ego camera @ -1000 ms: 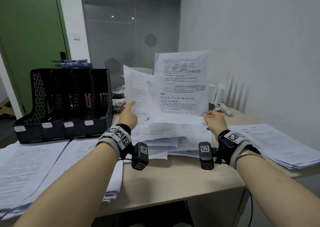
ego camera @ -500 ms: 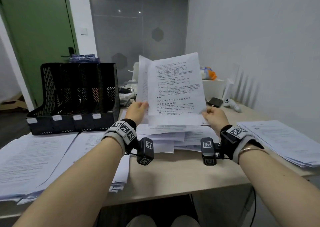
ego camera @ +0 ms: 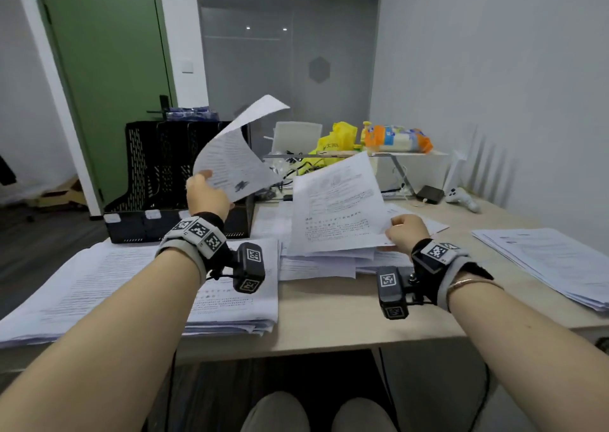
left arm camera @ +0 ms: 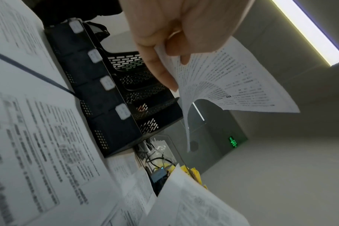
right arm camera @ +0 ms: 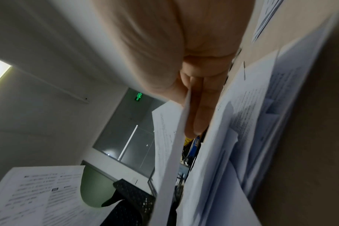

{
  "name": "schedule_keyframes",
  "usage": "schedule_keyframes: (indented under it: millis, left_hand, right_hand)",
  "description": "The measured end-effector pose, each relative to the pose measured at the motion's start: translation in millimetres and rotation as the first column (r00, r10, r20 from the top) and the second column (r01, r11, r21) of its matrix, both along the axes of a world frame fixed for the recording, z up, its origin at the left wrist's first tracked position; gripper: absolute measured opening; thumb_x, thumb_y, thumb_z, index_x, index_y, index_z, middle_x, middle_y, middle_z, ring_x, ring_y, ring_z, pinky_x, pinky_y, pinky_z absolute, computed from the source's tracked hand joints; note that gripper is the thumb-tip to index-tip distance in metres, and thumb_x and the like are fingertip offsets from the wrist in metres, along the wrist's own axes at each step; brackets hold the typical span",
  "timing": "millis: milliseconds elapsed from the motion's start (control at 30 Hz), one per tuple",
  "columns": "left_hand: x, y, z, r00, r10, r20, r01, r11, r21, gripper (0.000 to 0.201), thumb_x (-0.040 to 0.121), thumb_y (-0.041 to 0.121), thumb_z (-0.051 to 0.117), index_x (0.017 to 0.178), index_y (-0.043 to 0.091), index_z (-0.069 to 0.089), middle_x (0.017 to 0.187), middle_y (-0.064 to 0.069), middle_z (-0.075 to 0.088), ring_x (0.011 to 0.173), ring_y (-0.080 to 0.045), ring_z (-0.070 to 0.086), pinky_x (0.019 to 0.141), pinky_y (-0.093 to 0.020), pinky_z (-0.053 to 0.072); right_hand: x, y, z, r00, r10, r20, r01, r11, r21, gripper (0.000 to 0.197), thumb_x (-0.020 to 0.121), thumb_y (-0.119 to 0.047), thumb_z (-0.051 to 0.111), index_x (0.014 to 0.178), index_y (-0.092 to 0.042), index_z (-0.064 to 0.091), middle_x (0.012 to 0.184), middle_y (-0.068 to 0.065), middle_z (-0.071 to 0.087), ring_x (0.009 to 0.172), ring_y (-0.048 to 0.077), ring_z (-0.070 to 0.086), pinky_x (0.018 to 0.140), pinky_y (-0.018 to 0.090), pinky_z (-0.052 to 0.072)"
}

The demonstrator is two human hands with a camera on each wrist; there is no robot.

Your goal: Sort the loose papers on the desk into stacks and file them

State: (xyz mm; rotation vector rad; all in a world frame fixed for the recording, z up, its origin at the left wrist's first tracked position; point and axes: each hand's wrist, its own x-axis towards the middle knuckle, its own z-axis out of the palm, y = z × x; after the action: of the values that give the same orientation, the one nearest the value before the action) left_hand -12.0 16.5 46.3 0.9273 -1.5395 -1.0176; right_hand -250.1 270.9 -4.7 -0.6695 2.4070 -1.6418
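Note:
My left hand (ego camera: 207, 190) pinches a printed sheet (ego camera: 236, 155) by its lower corner and holds it up, curled, in front of the black file rack (ego camera: 155, 174). In the left wrist view the thumb and fingers (left arm camera: 161, 71) clamp that same sheet (left arm camera: 228, 82). My right hand (ego camera: 406, 234) pinches the right edge of a second sheet (ego camera: 336, 207), tilted low over the messy middle pile of papers (ego camera: 323, 263). The right wrist view has the sheet's edge (right arm camera: 176, 137) between thumb and fingers (right arm camera: 197, 116).
A thick stack of papers (ego camera: 99, 286) lies at the desk's left front, another stack (ego camera: 553, 260) at the right. Behind stand a shelf with yellow and orange bags (ego camera: 395, 140), a white controller (ego camera: 463, 197) and a dark box (ego camera: 430, 194). A green door (ego camera: 105, 79) is behind the rack.
The two sheets were held together upright in front of me. Now they are apart: the left hand has swung its sheet up and left toward the rack, the right sheet has dropped lower.

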Motion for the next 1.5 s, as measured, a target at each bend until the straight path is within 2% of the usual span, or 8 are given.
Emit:
schedule_keyframes:
  millis: [133,267,433,567,800,933,1333,1500]
  left_hand:
    - [18,-5,5,0.998,0.018,-0.064,-0.017,1.000,0.015,0.044,0.086,-0.010,0.041,0.127,0.004,0.048,0.138,-0.012,0.034,0.118,-0.031,0.048,0.077,-0.046,0.056]
    - [27,-1,5,0.983,-0.080,-0.165,0.102,0.987,0.125,0.040,0.087,0.002,0.042,0.126,0.010,0.047,0.141,-0.014,0.037,0.117,-0.033,0.052,0.048,-0.029,0.055]
    - [42,4,-2,0.983,-0.075,-0.168,0.101,0.982,0.157,0.039,0.090,0.002,0.039,0.127,0.009,0.047,0.139,-0.013,0.041,0.118,-0.032,0.053,0.044,-0.025,0.055]
    - [53,7,-3,0.982,-0.073,-0.176,0.107,0.976,0.188,0.046,0.090,-0.008,0.032,0.131,0.008,0.046,0.144,-0.011,0.035,0.122,-0.033,0.047,0.038,-0.020,0.053]
    - [74,29,9,0.973,-0.131,-0.190,0.170,0.963,0.207,0.048,0.094,-0.010,0.029,0.138,0.006,0.040,0.146,-0.013,0.033,0.126,-0.034,0.043,0.073,-0.036,0.055]
    - [84,30,11,0.977,-0.108,-0.184,0.147,0.965,0.215,0.049,0.095,-0.009,0.028,0.139,0.007,0.040,0.146,-0.011,0.034,0.127,-0.034,0.043,0.084,-0.038,0.051]
    - [87,39,3,0.982,-0.133,-0.135,0.163,0.957,0.241,0.048,0.095,-0.010,0.026,0.137,0.005,0.044,0.147,-0.009,0.034,0.130,-0.034,0.040,0.085,-0.038,0.050]
    - [65,46,3,0.982,-0.150,-0.116,0.173,0.957,0.234,0.049,0.094,-0.011,0.025,0.135,0.004,0.046,0.144,-0.007,0.036,0.125,-0.031,0.044,0.082,-0.037,0.052]
  right_hand:
    - [33,-5,-6,0.995,0.092,0.042,-0.093,0.995,0.030,0.023,0.068,0.009,0.046,0.054,-0.009,0.051,0.069,0.026,0.053,0.084,0.043,0.063,0.081,0.059,0.052]
    - [78,0,-1,0.981,0.142,0.132,-0.146,0.989,0.022,0.032,0.081,0.015,0.046,0.062,-0.009,0.054,0.073,0.008,0.057,0.078,0.028,0.060,0.070,0.037,0.059]
    - [110,1,-2,0.949,0.214,0.231,-0.241,0.966,0.095,0.029,0.080,0.020,0.039,0.064,-0.004,0.046,0.089,0.033,0.047,0.091,0.045,0.057,0.083,0.061,0.050]
    - [127,-5,-7,0.915,0.282,0.290,-0.314,0.947,0.071,0.027,0.079,0.018,0.050,0.066,-0.004,0.043,0.104,0.028,0.059,0.085,0.037,0.065,0.073,0.045,0.059]
    - [154,-23,-4,0.860,0.370,0.352,-0.419,0.905,0.073,0.024,0.081,0.016,0.053,0.071,-0.005,0.046,0.108,0.045,0.050,0.082,0.038,0.067,0.072,0.045,0.059]
    - [172,-34,0,0.820,0.422,0.385,-0.493,0.864,0.102,0.007,0.086,0.010,0.055,0.090,0.005,0.052,0.094,0.023,0.062,0.054,0.023,0.067,0.058,0.031,0.058]
    - [187,-55,-9,0.817,0.478,0.322,-0.573,0.733,0.367,0.027,0.080,-0.015,0.074,0.067,-0.007,0.053,0.047,0.004,0.055,0.042,0.011,0.052,0.042,0.020,0.044]
    - [164,-52,1,0.895,0.388,0.219,-0.446,0.782,0.436,0.045,0.083,-0.043,0.068,0.088,-0.002,0.050,0.077,0.011,0.066,0.048,0.015,0.053,0.046,0.023,0.042]
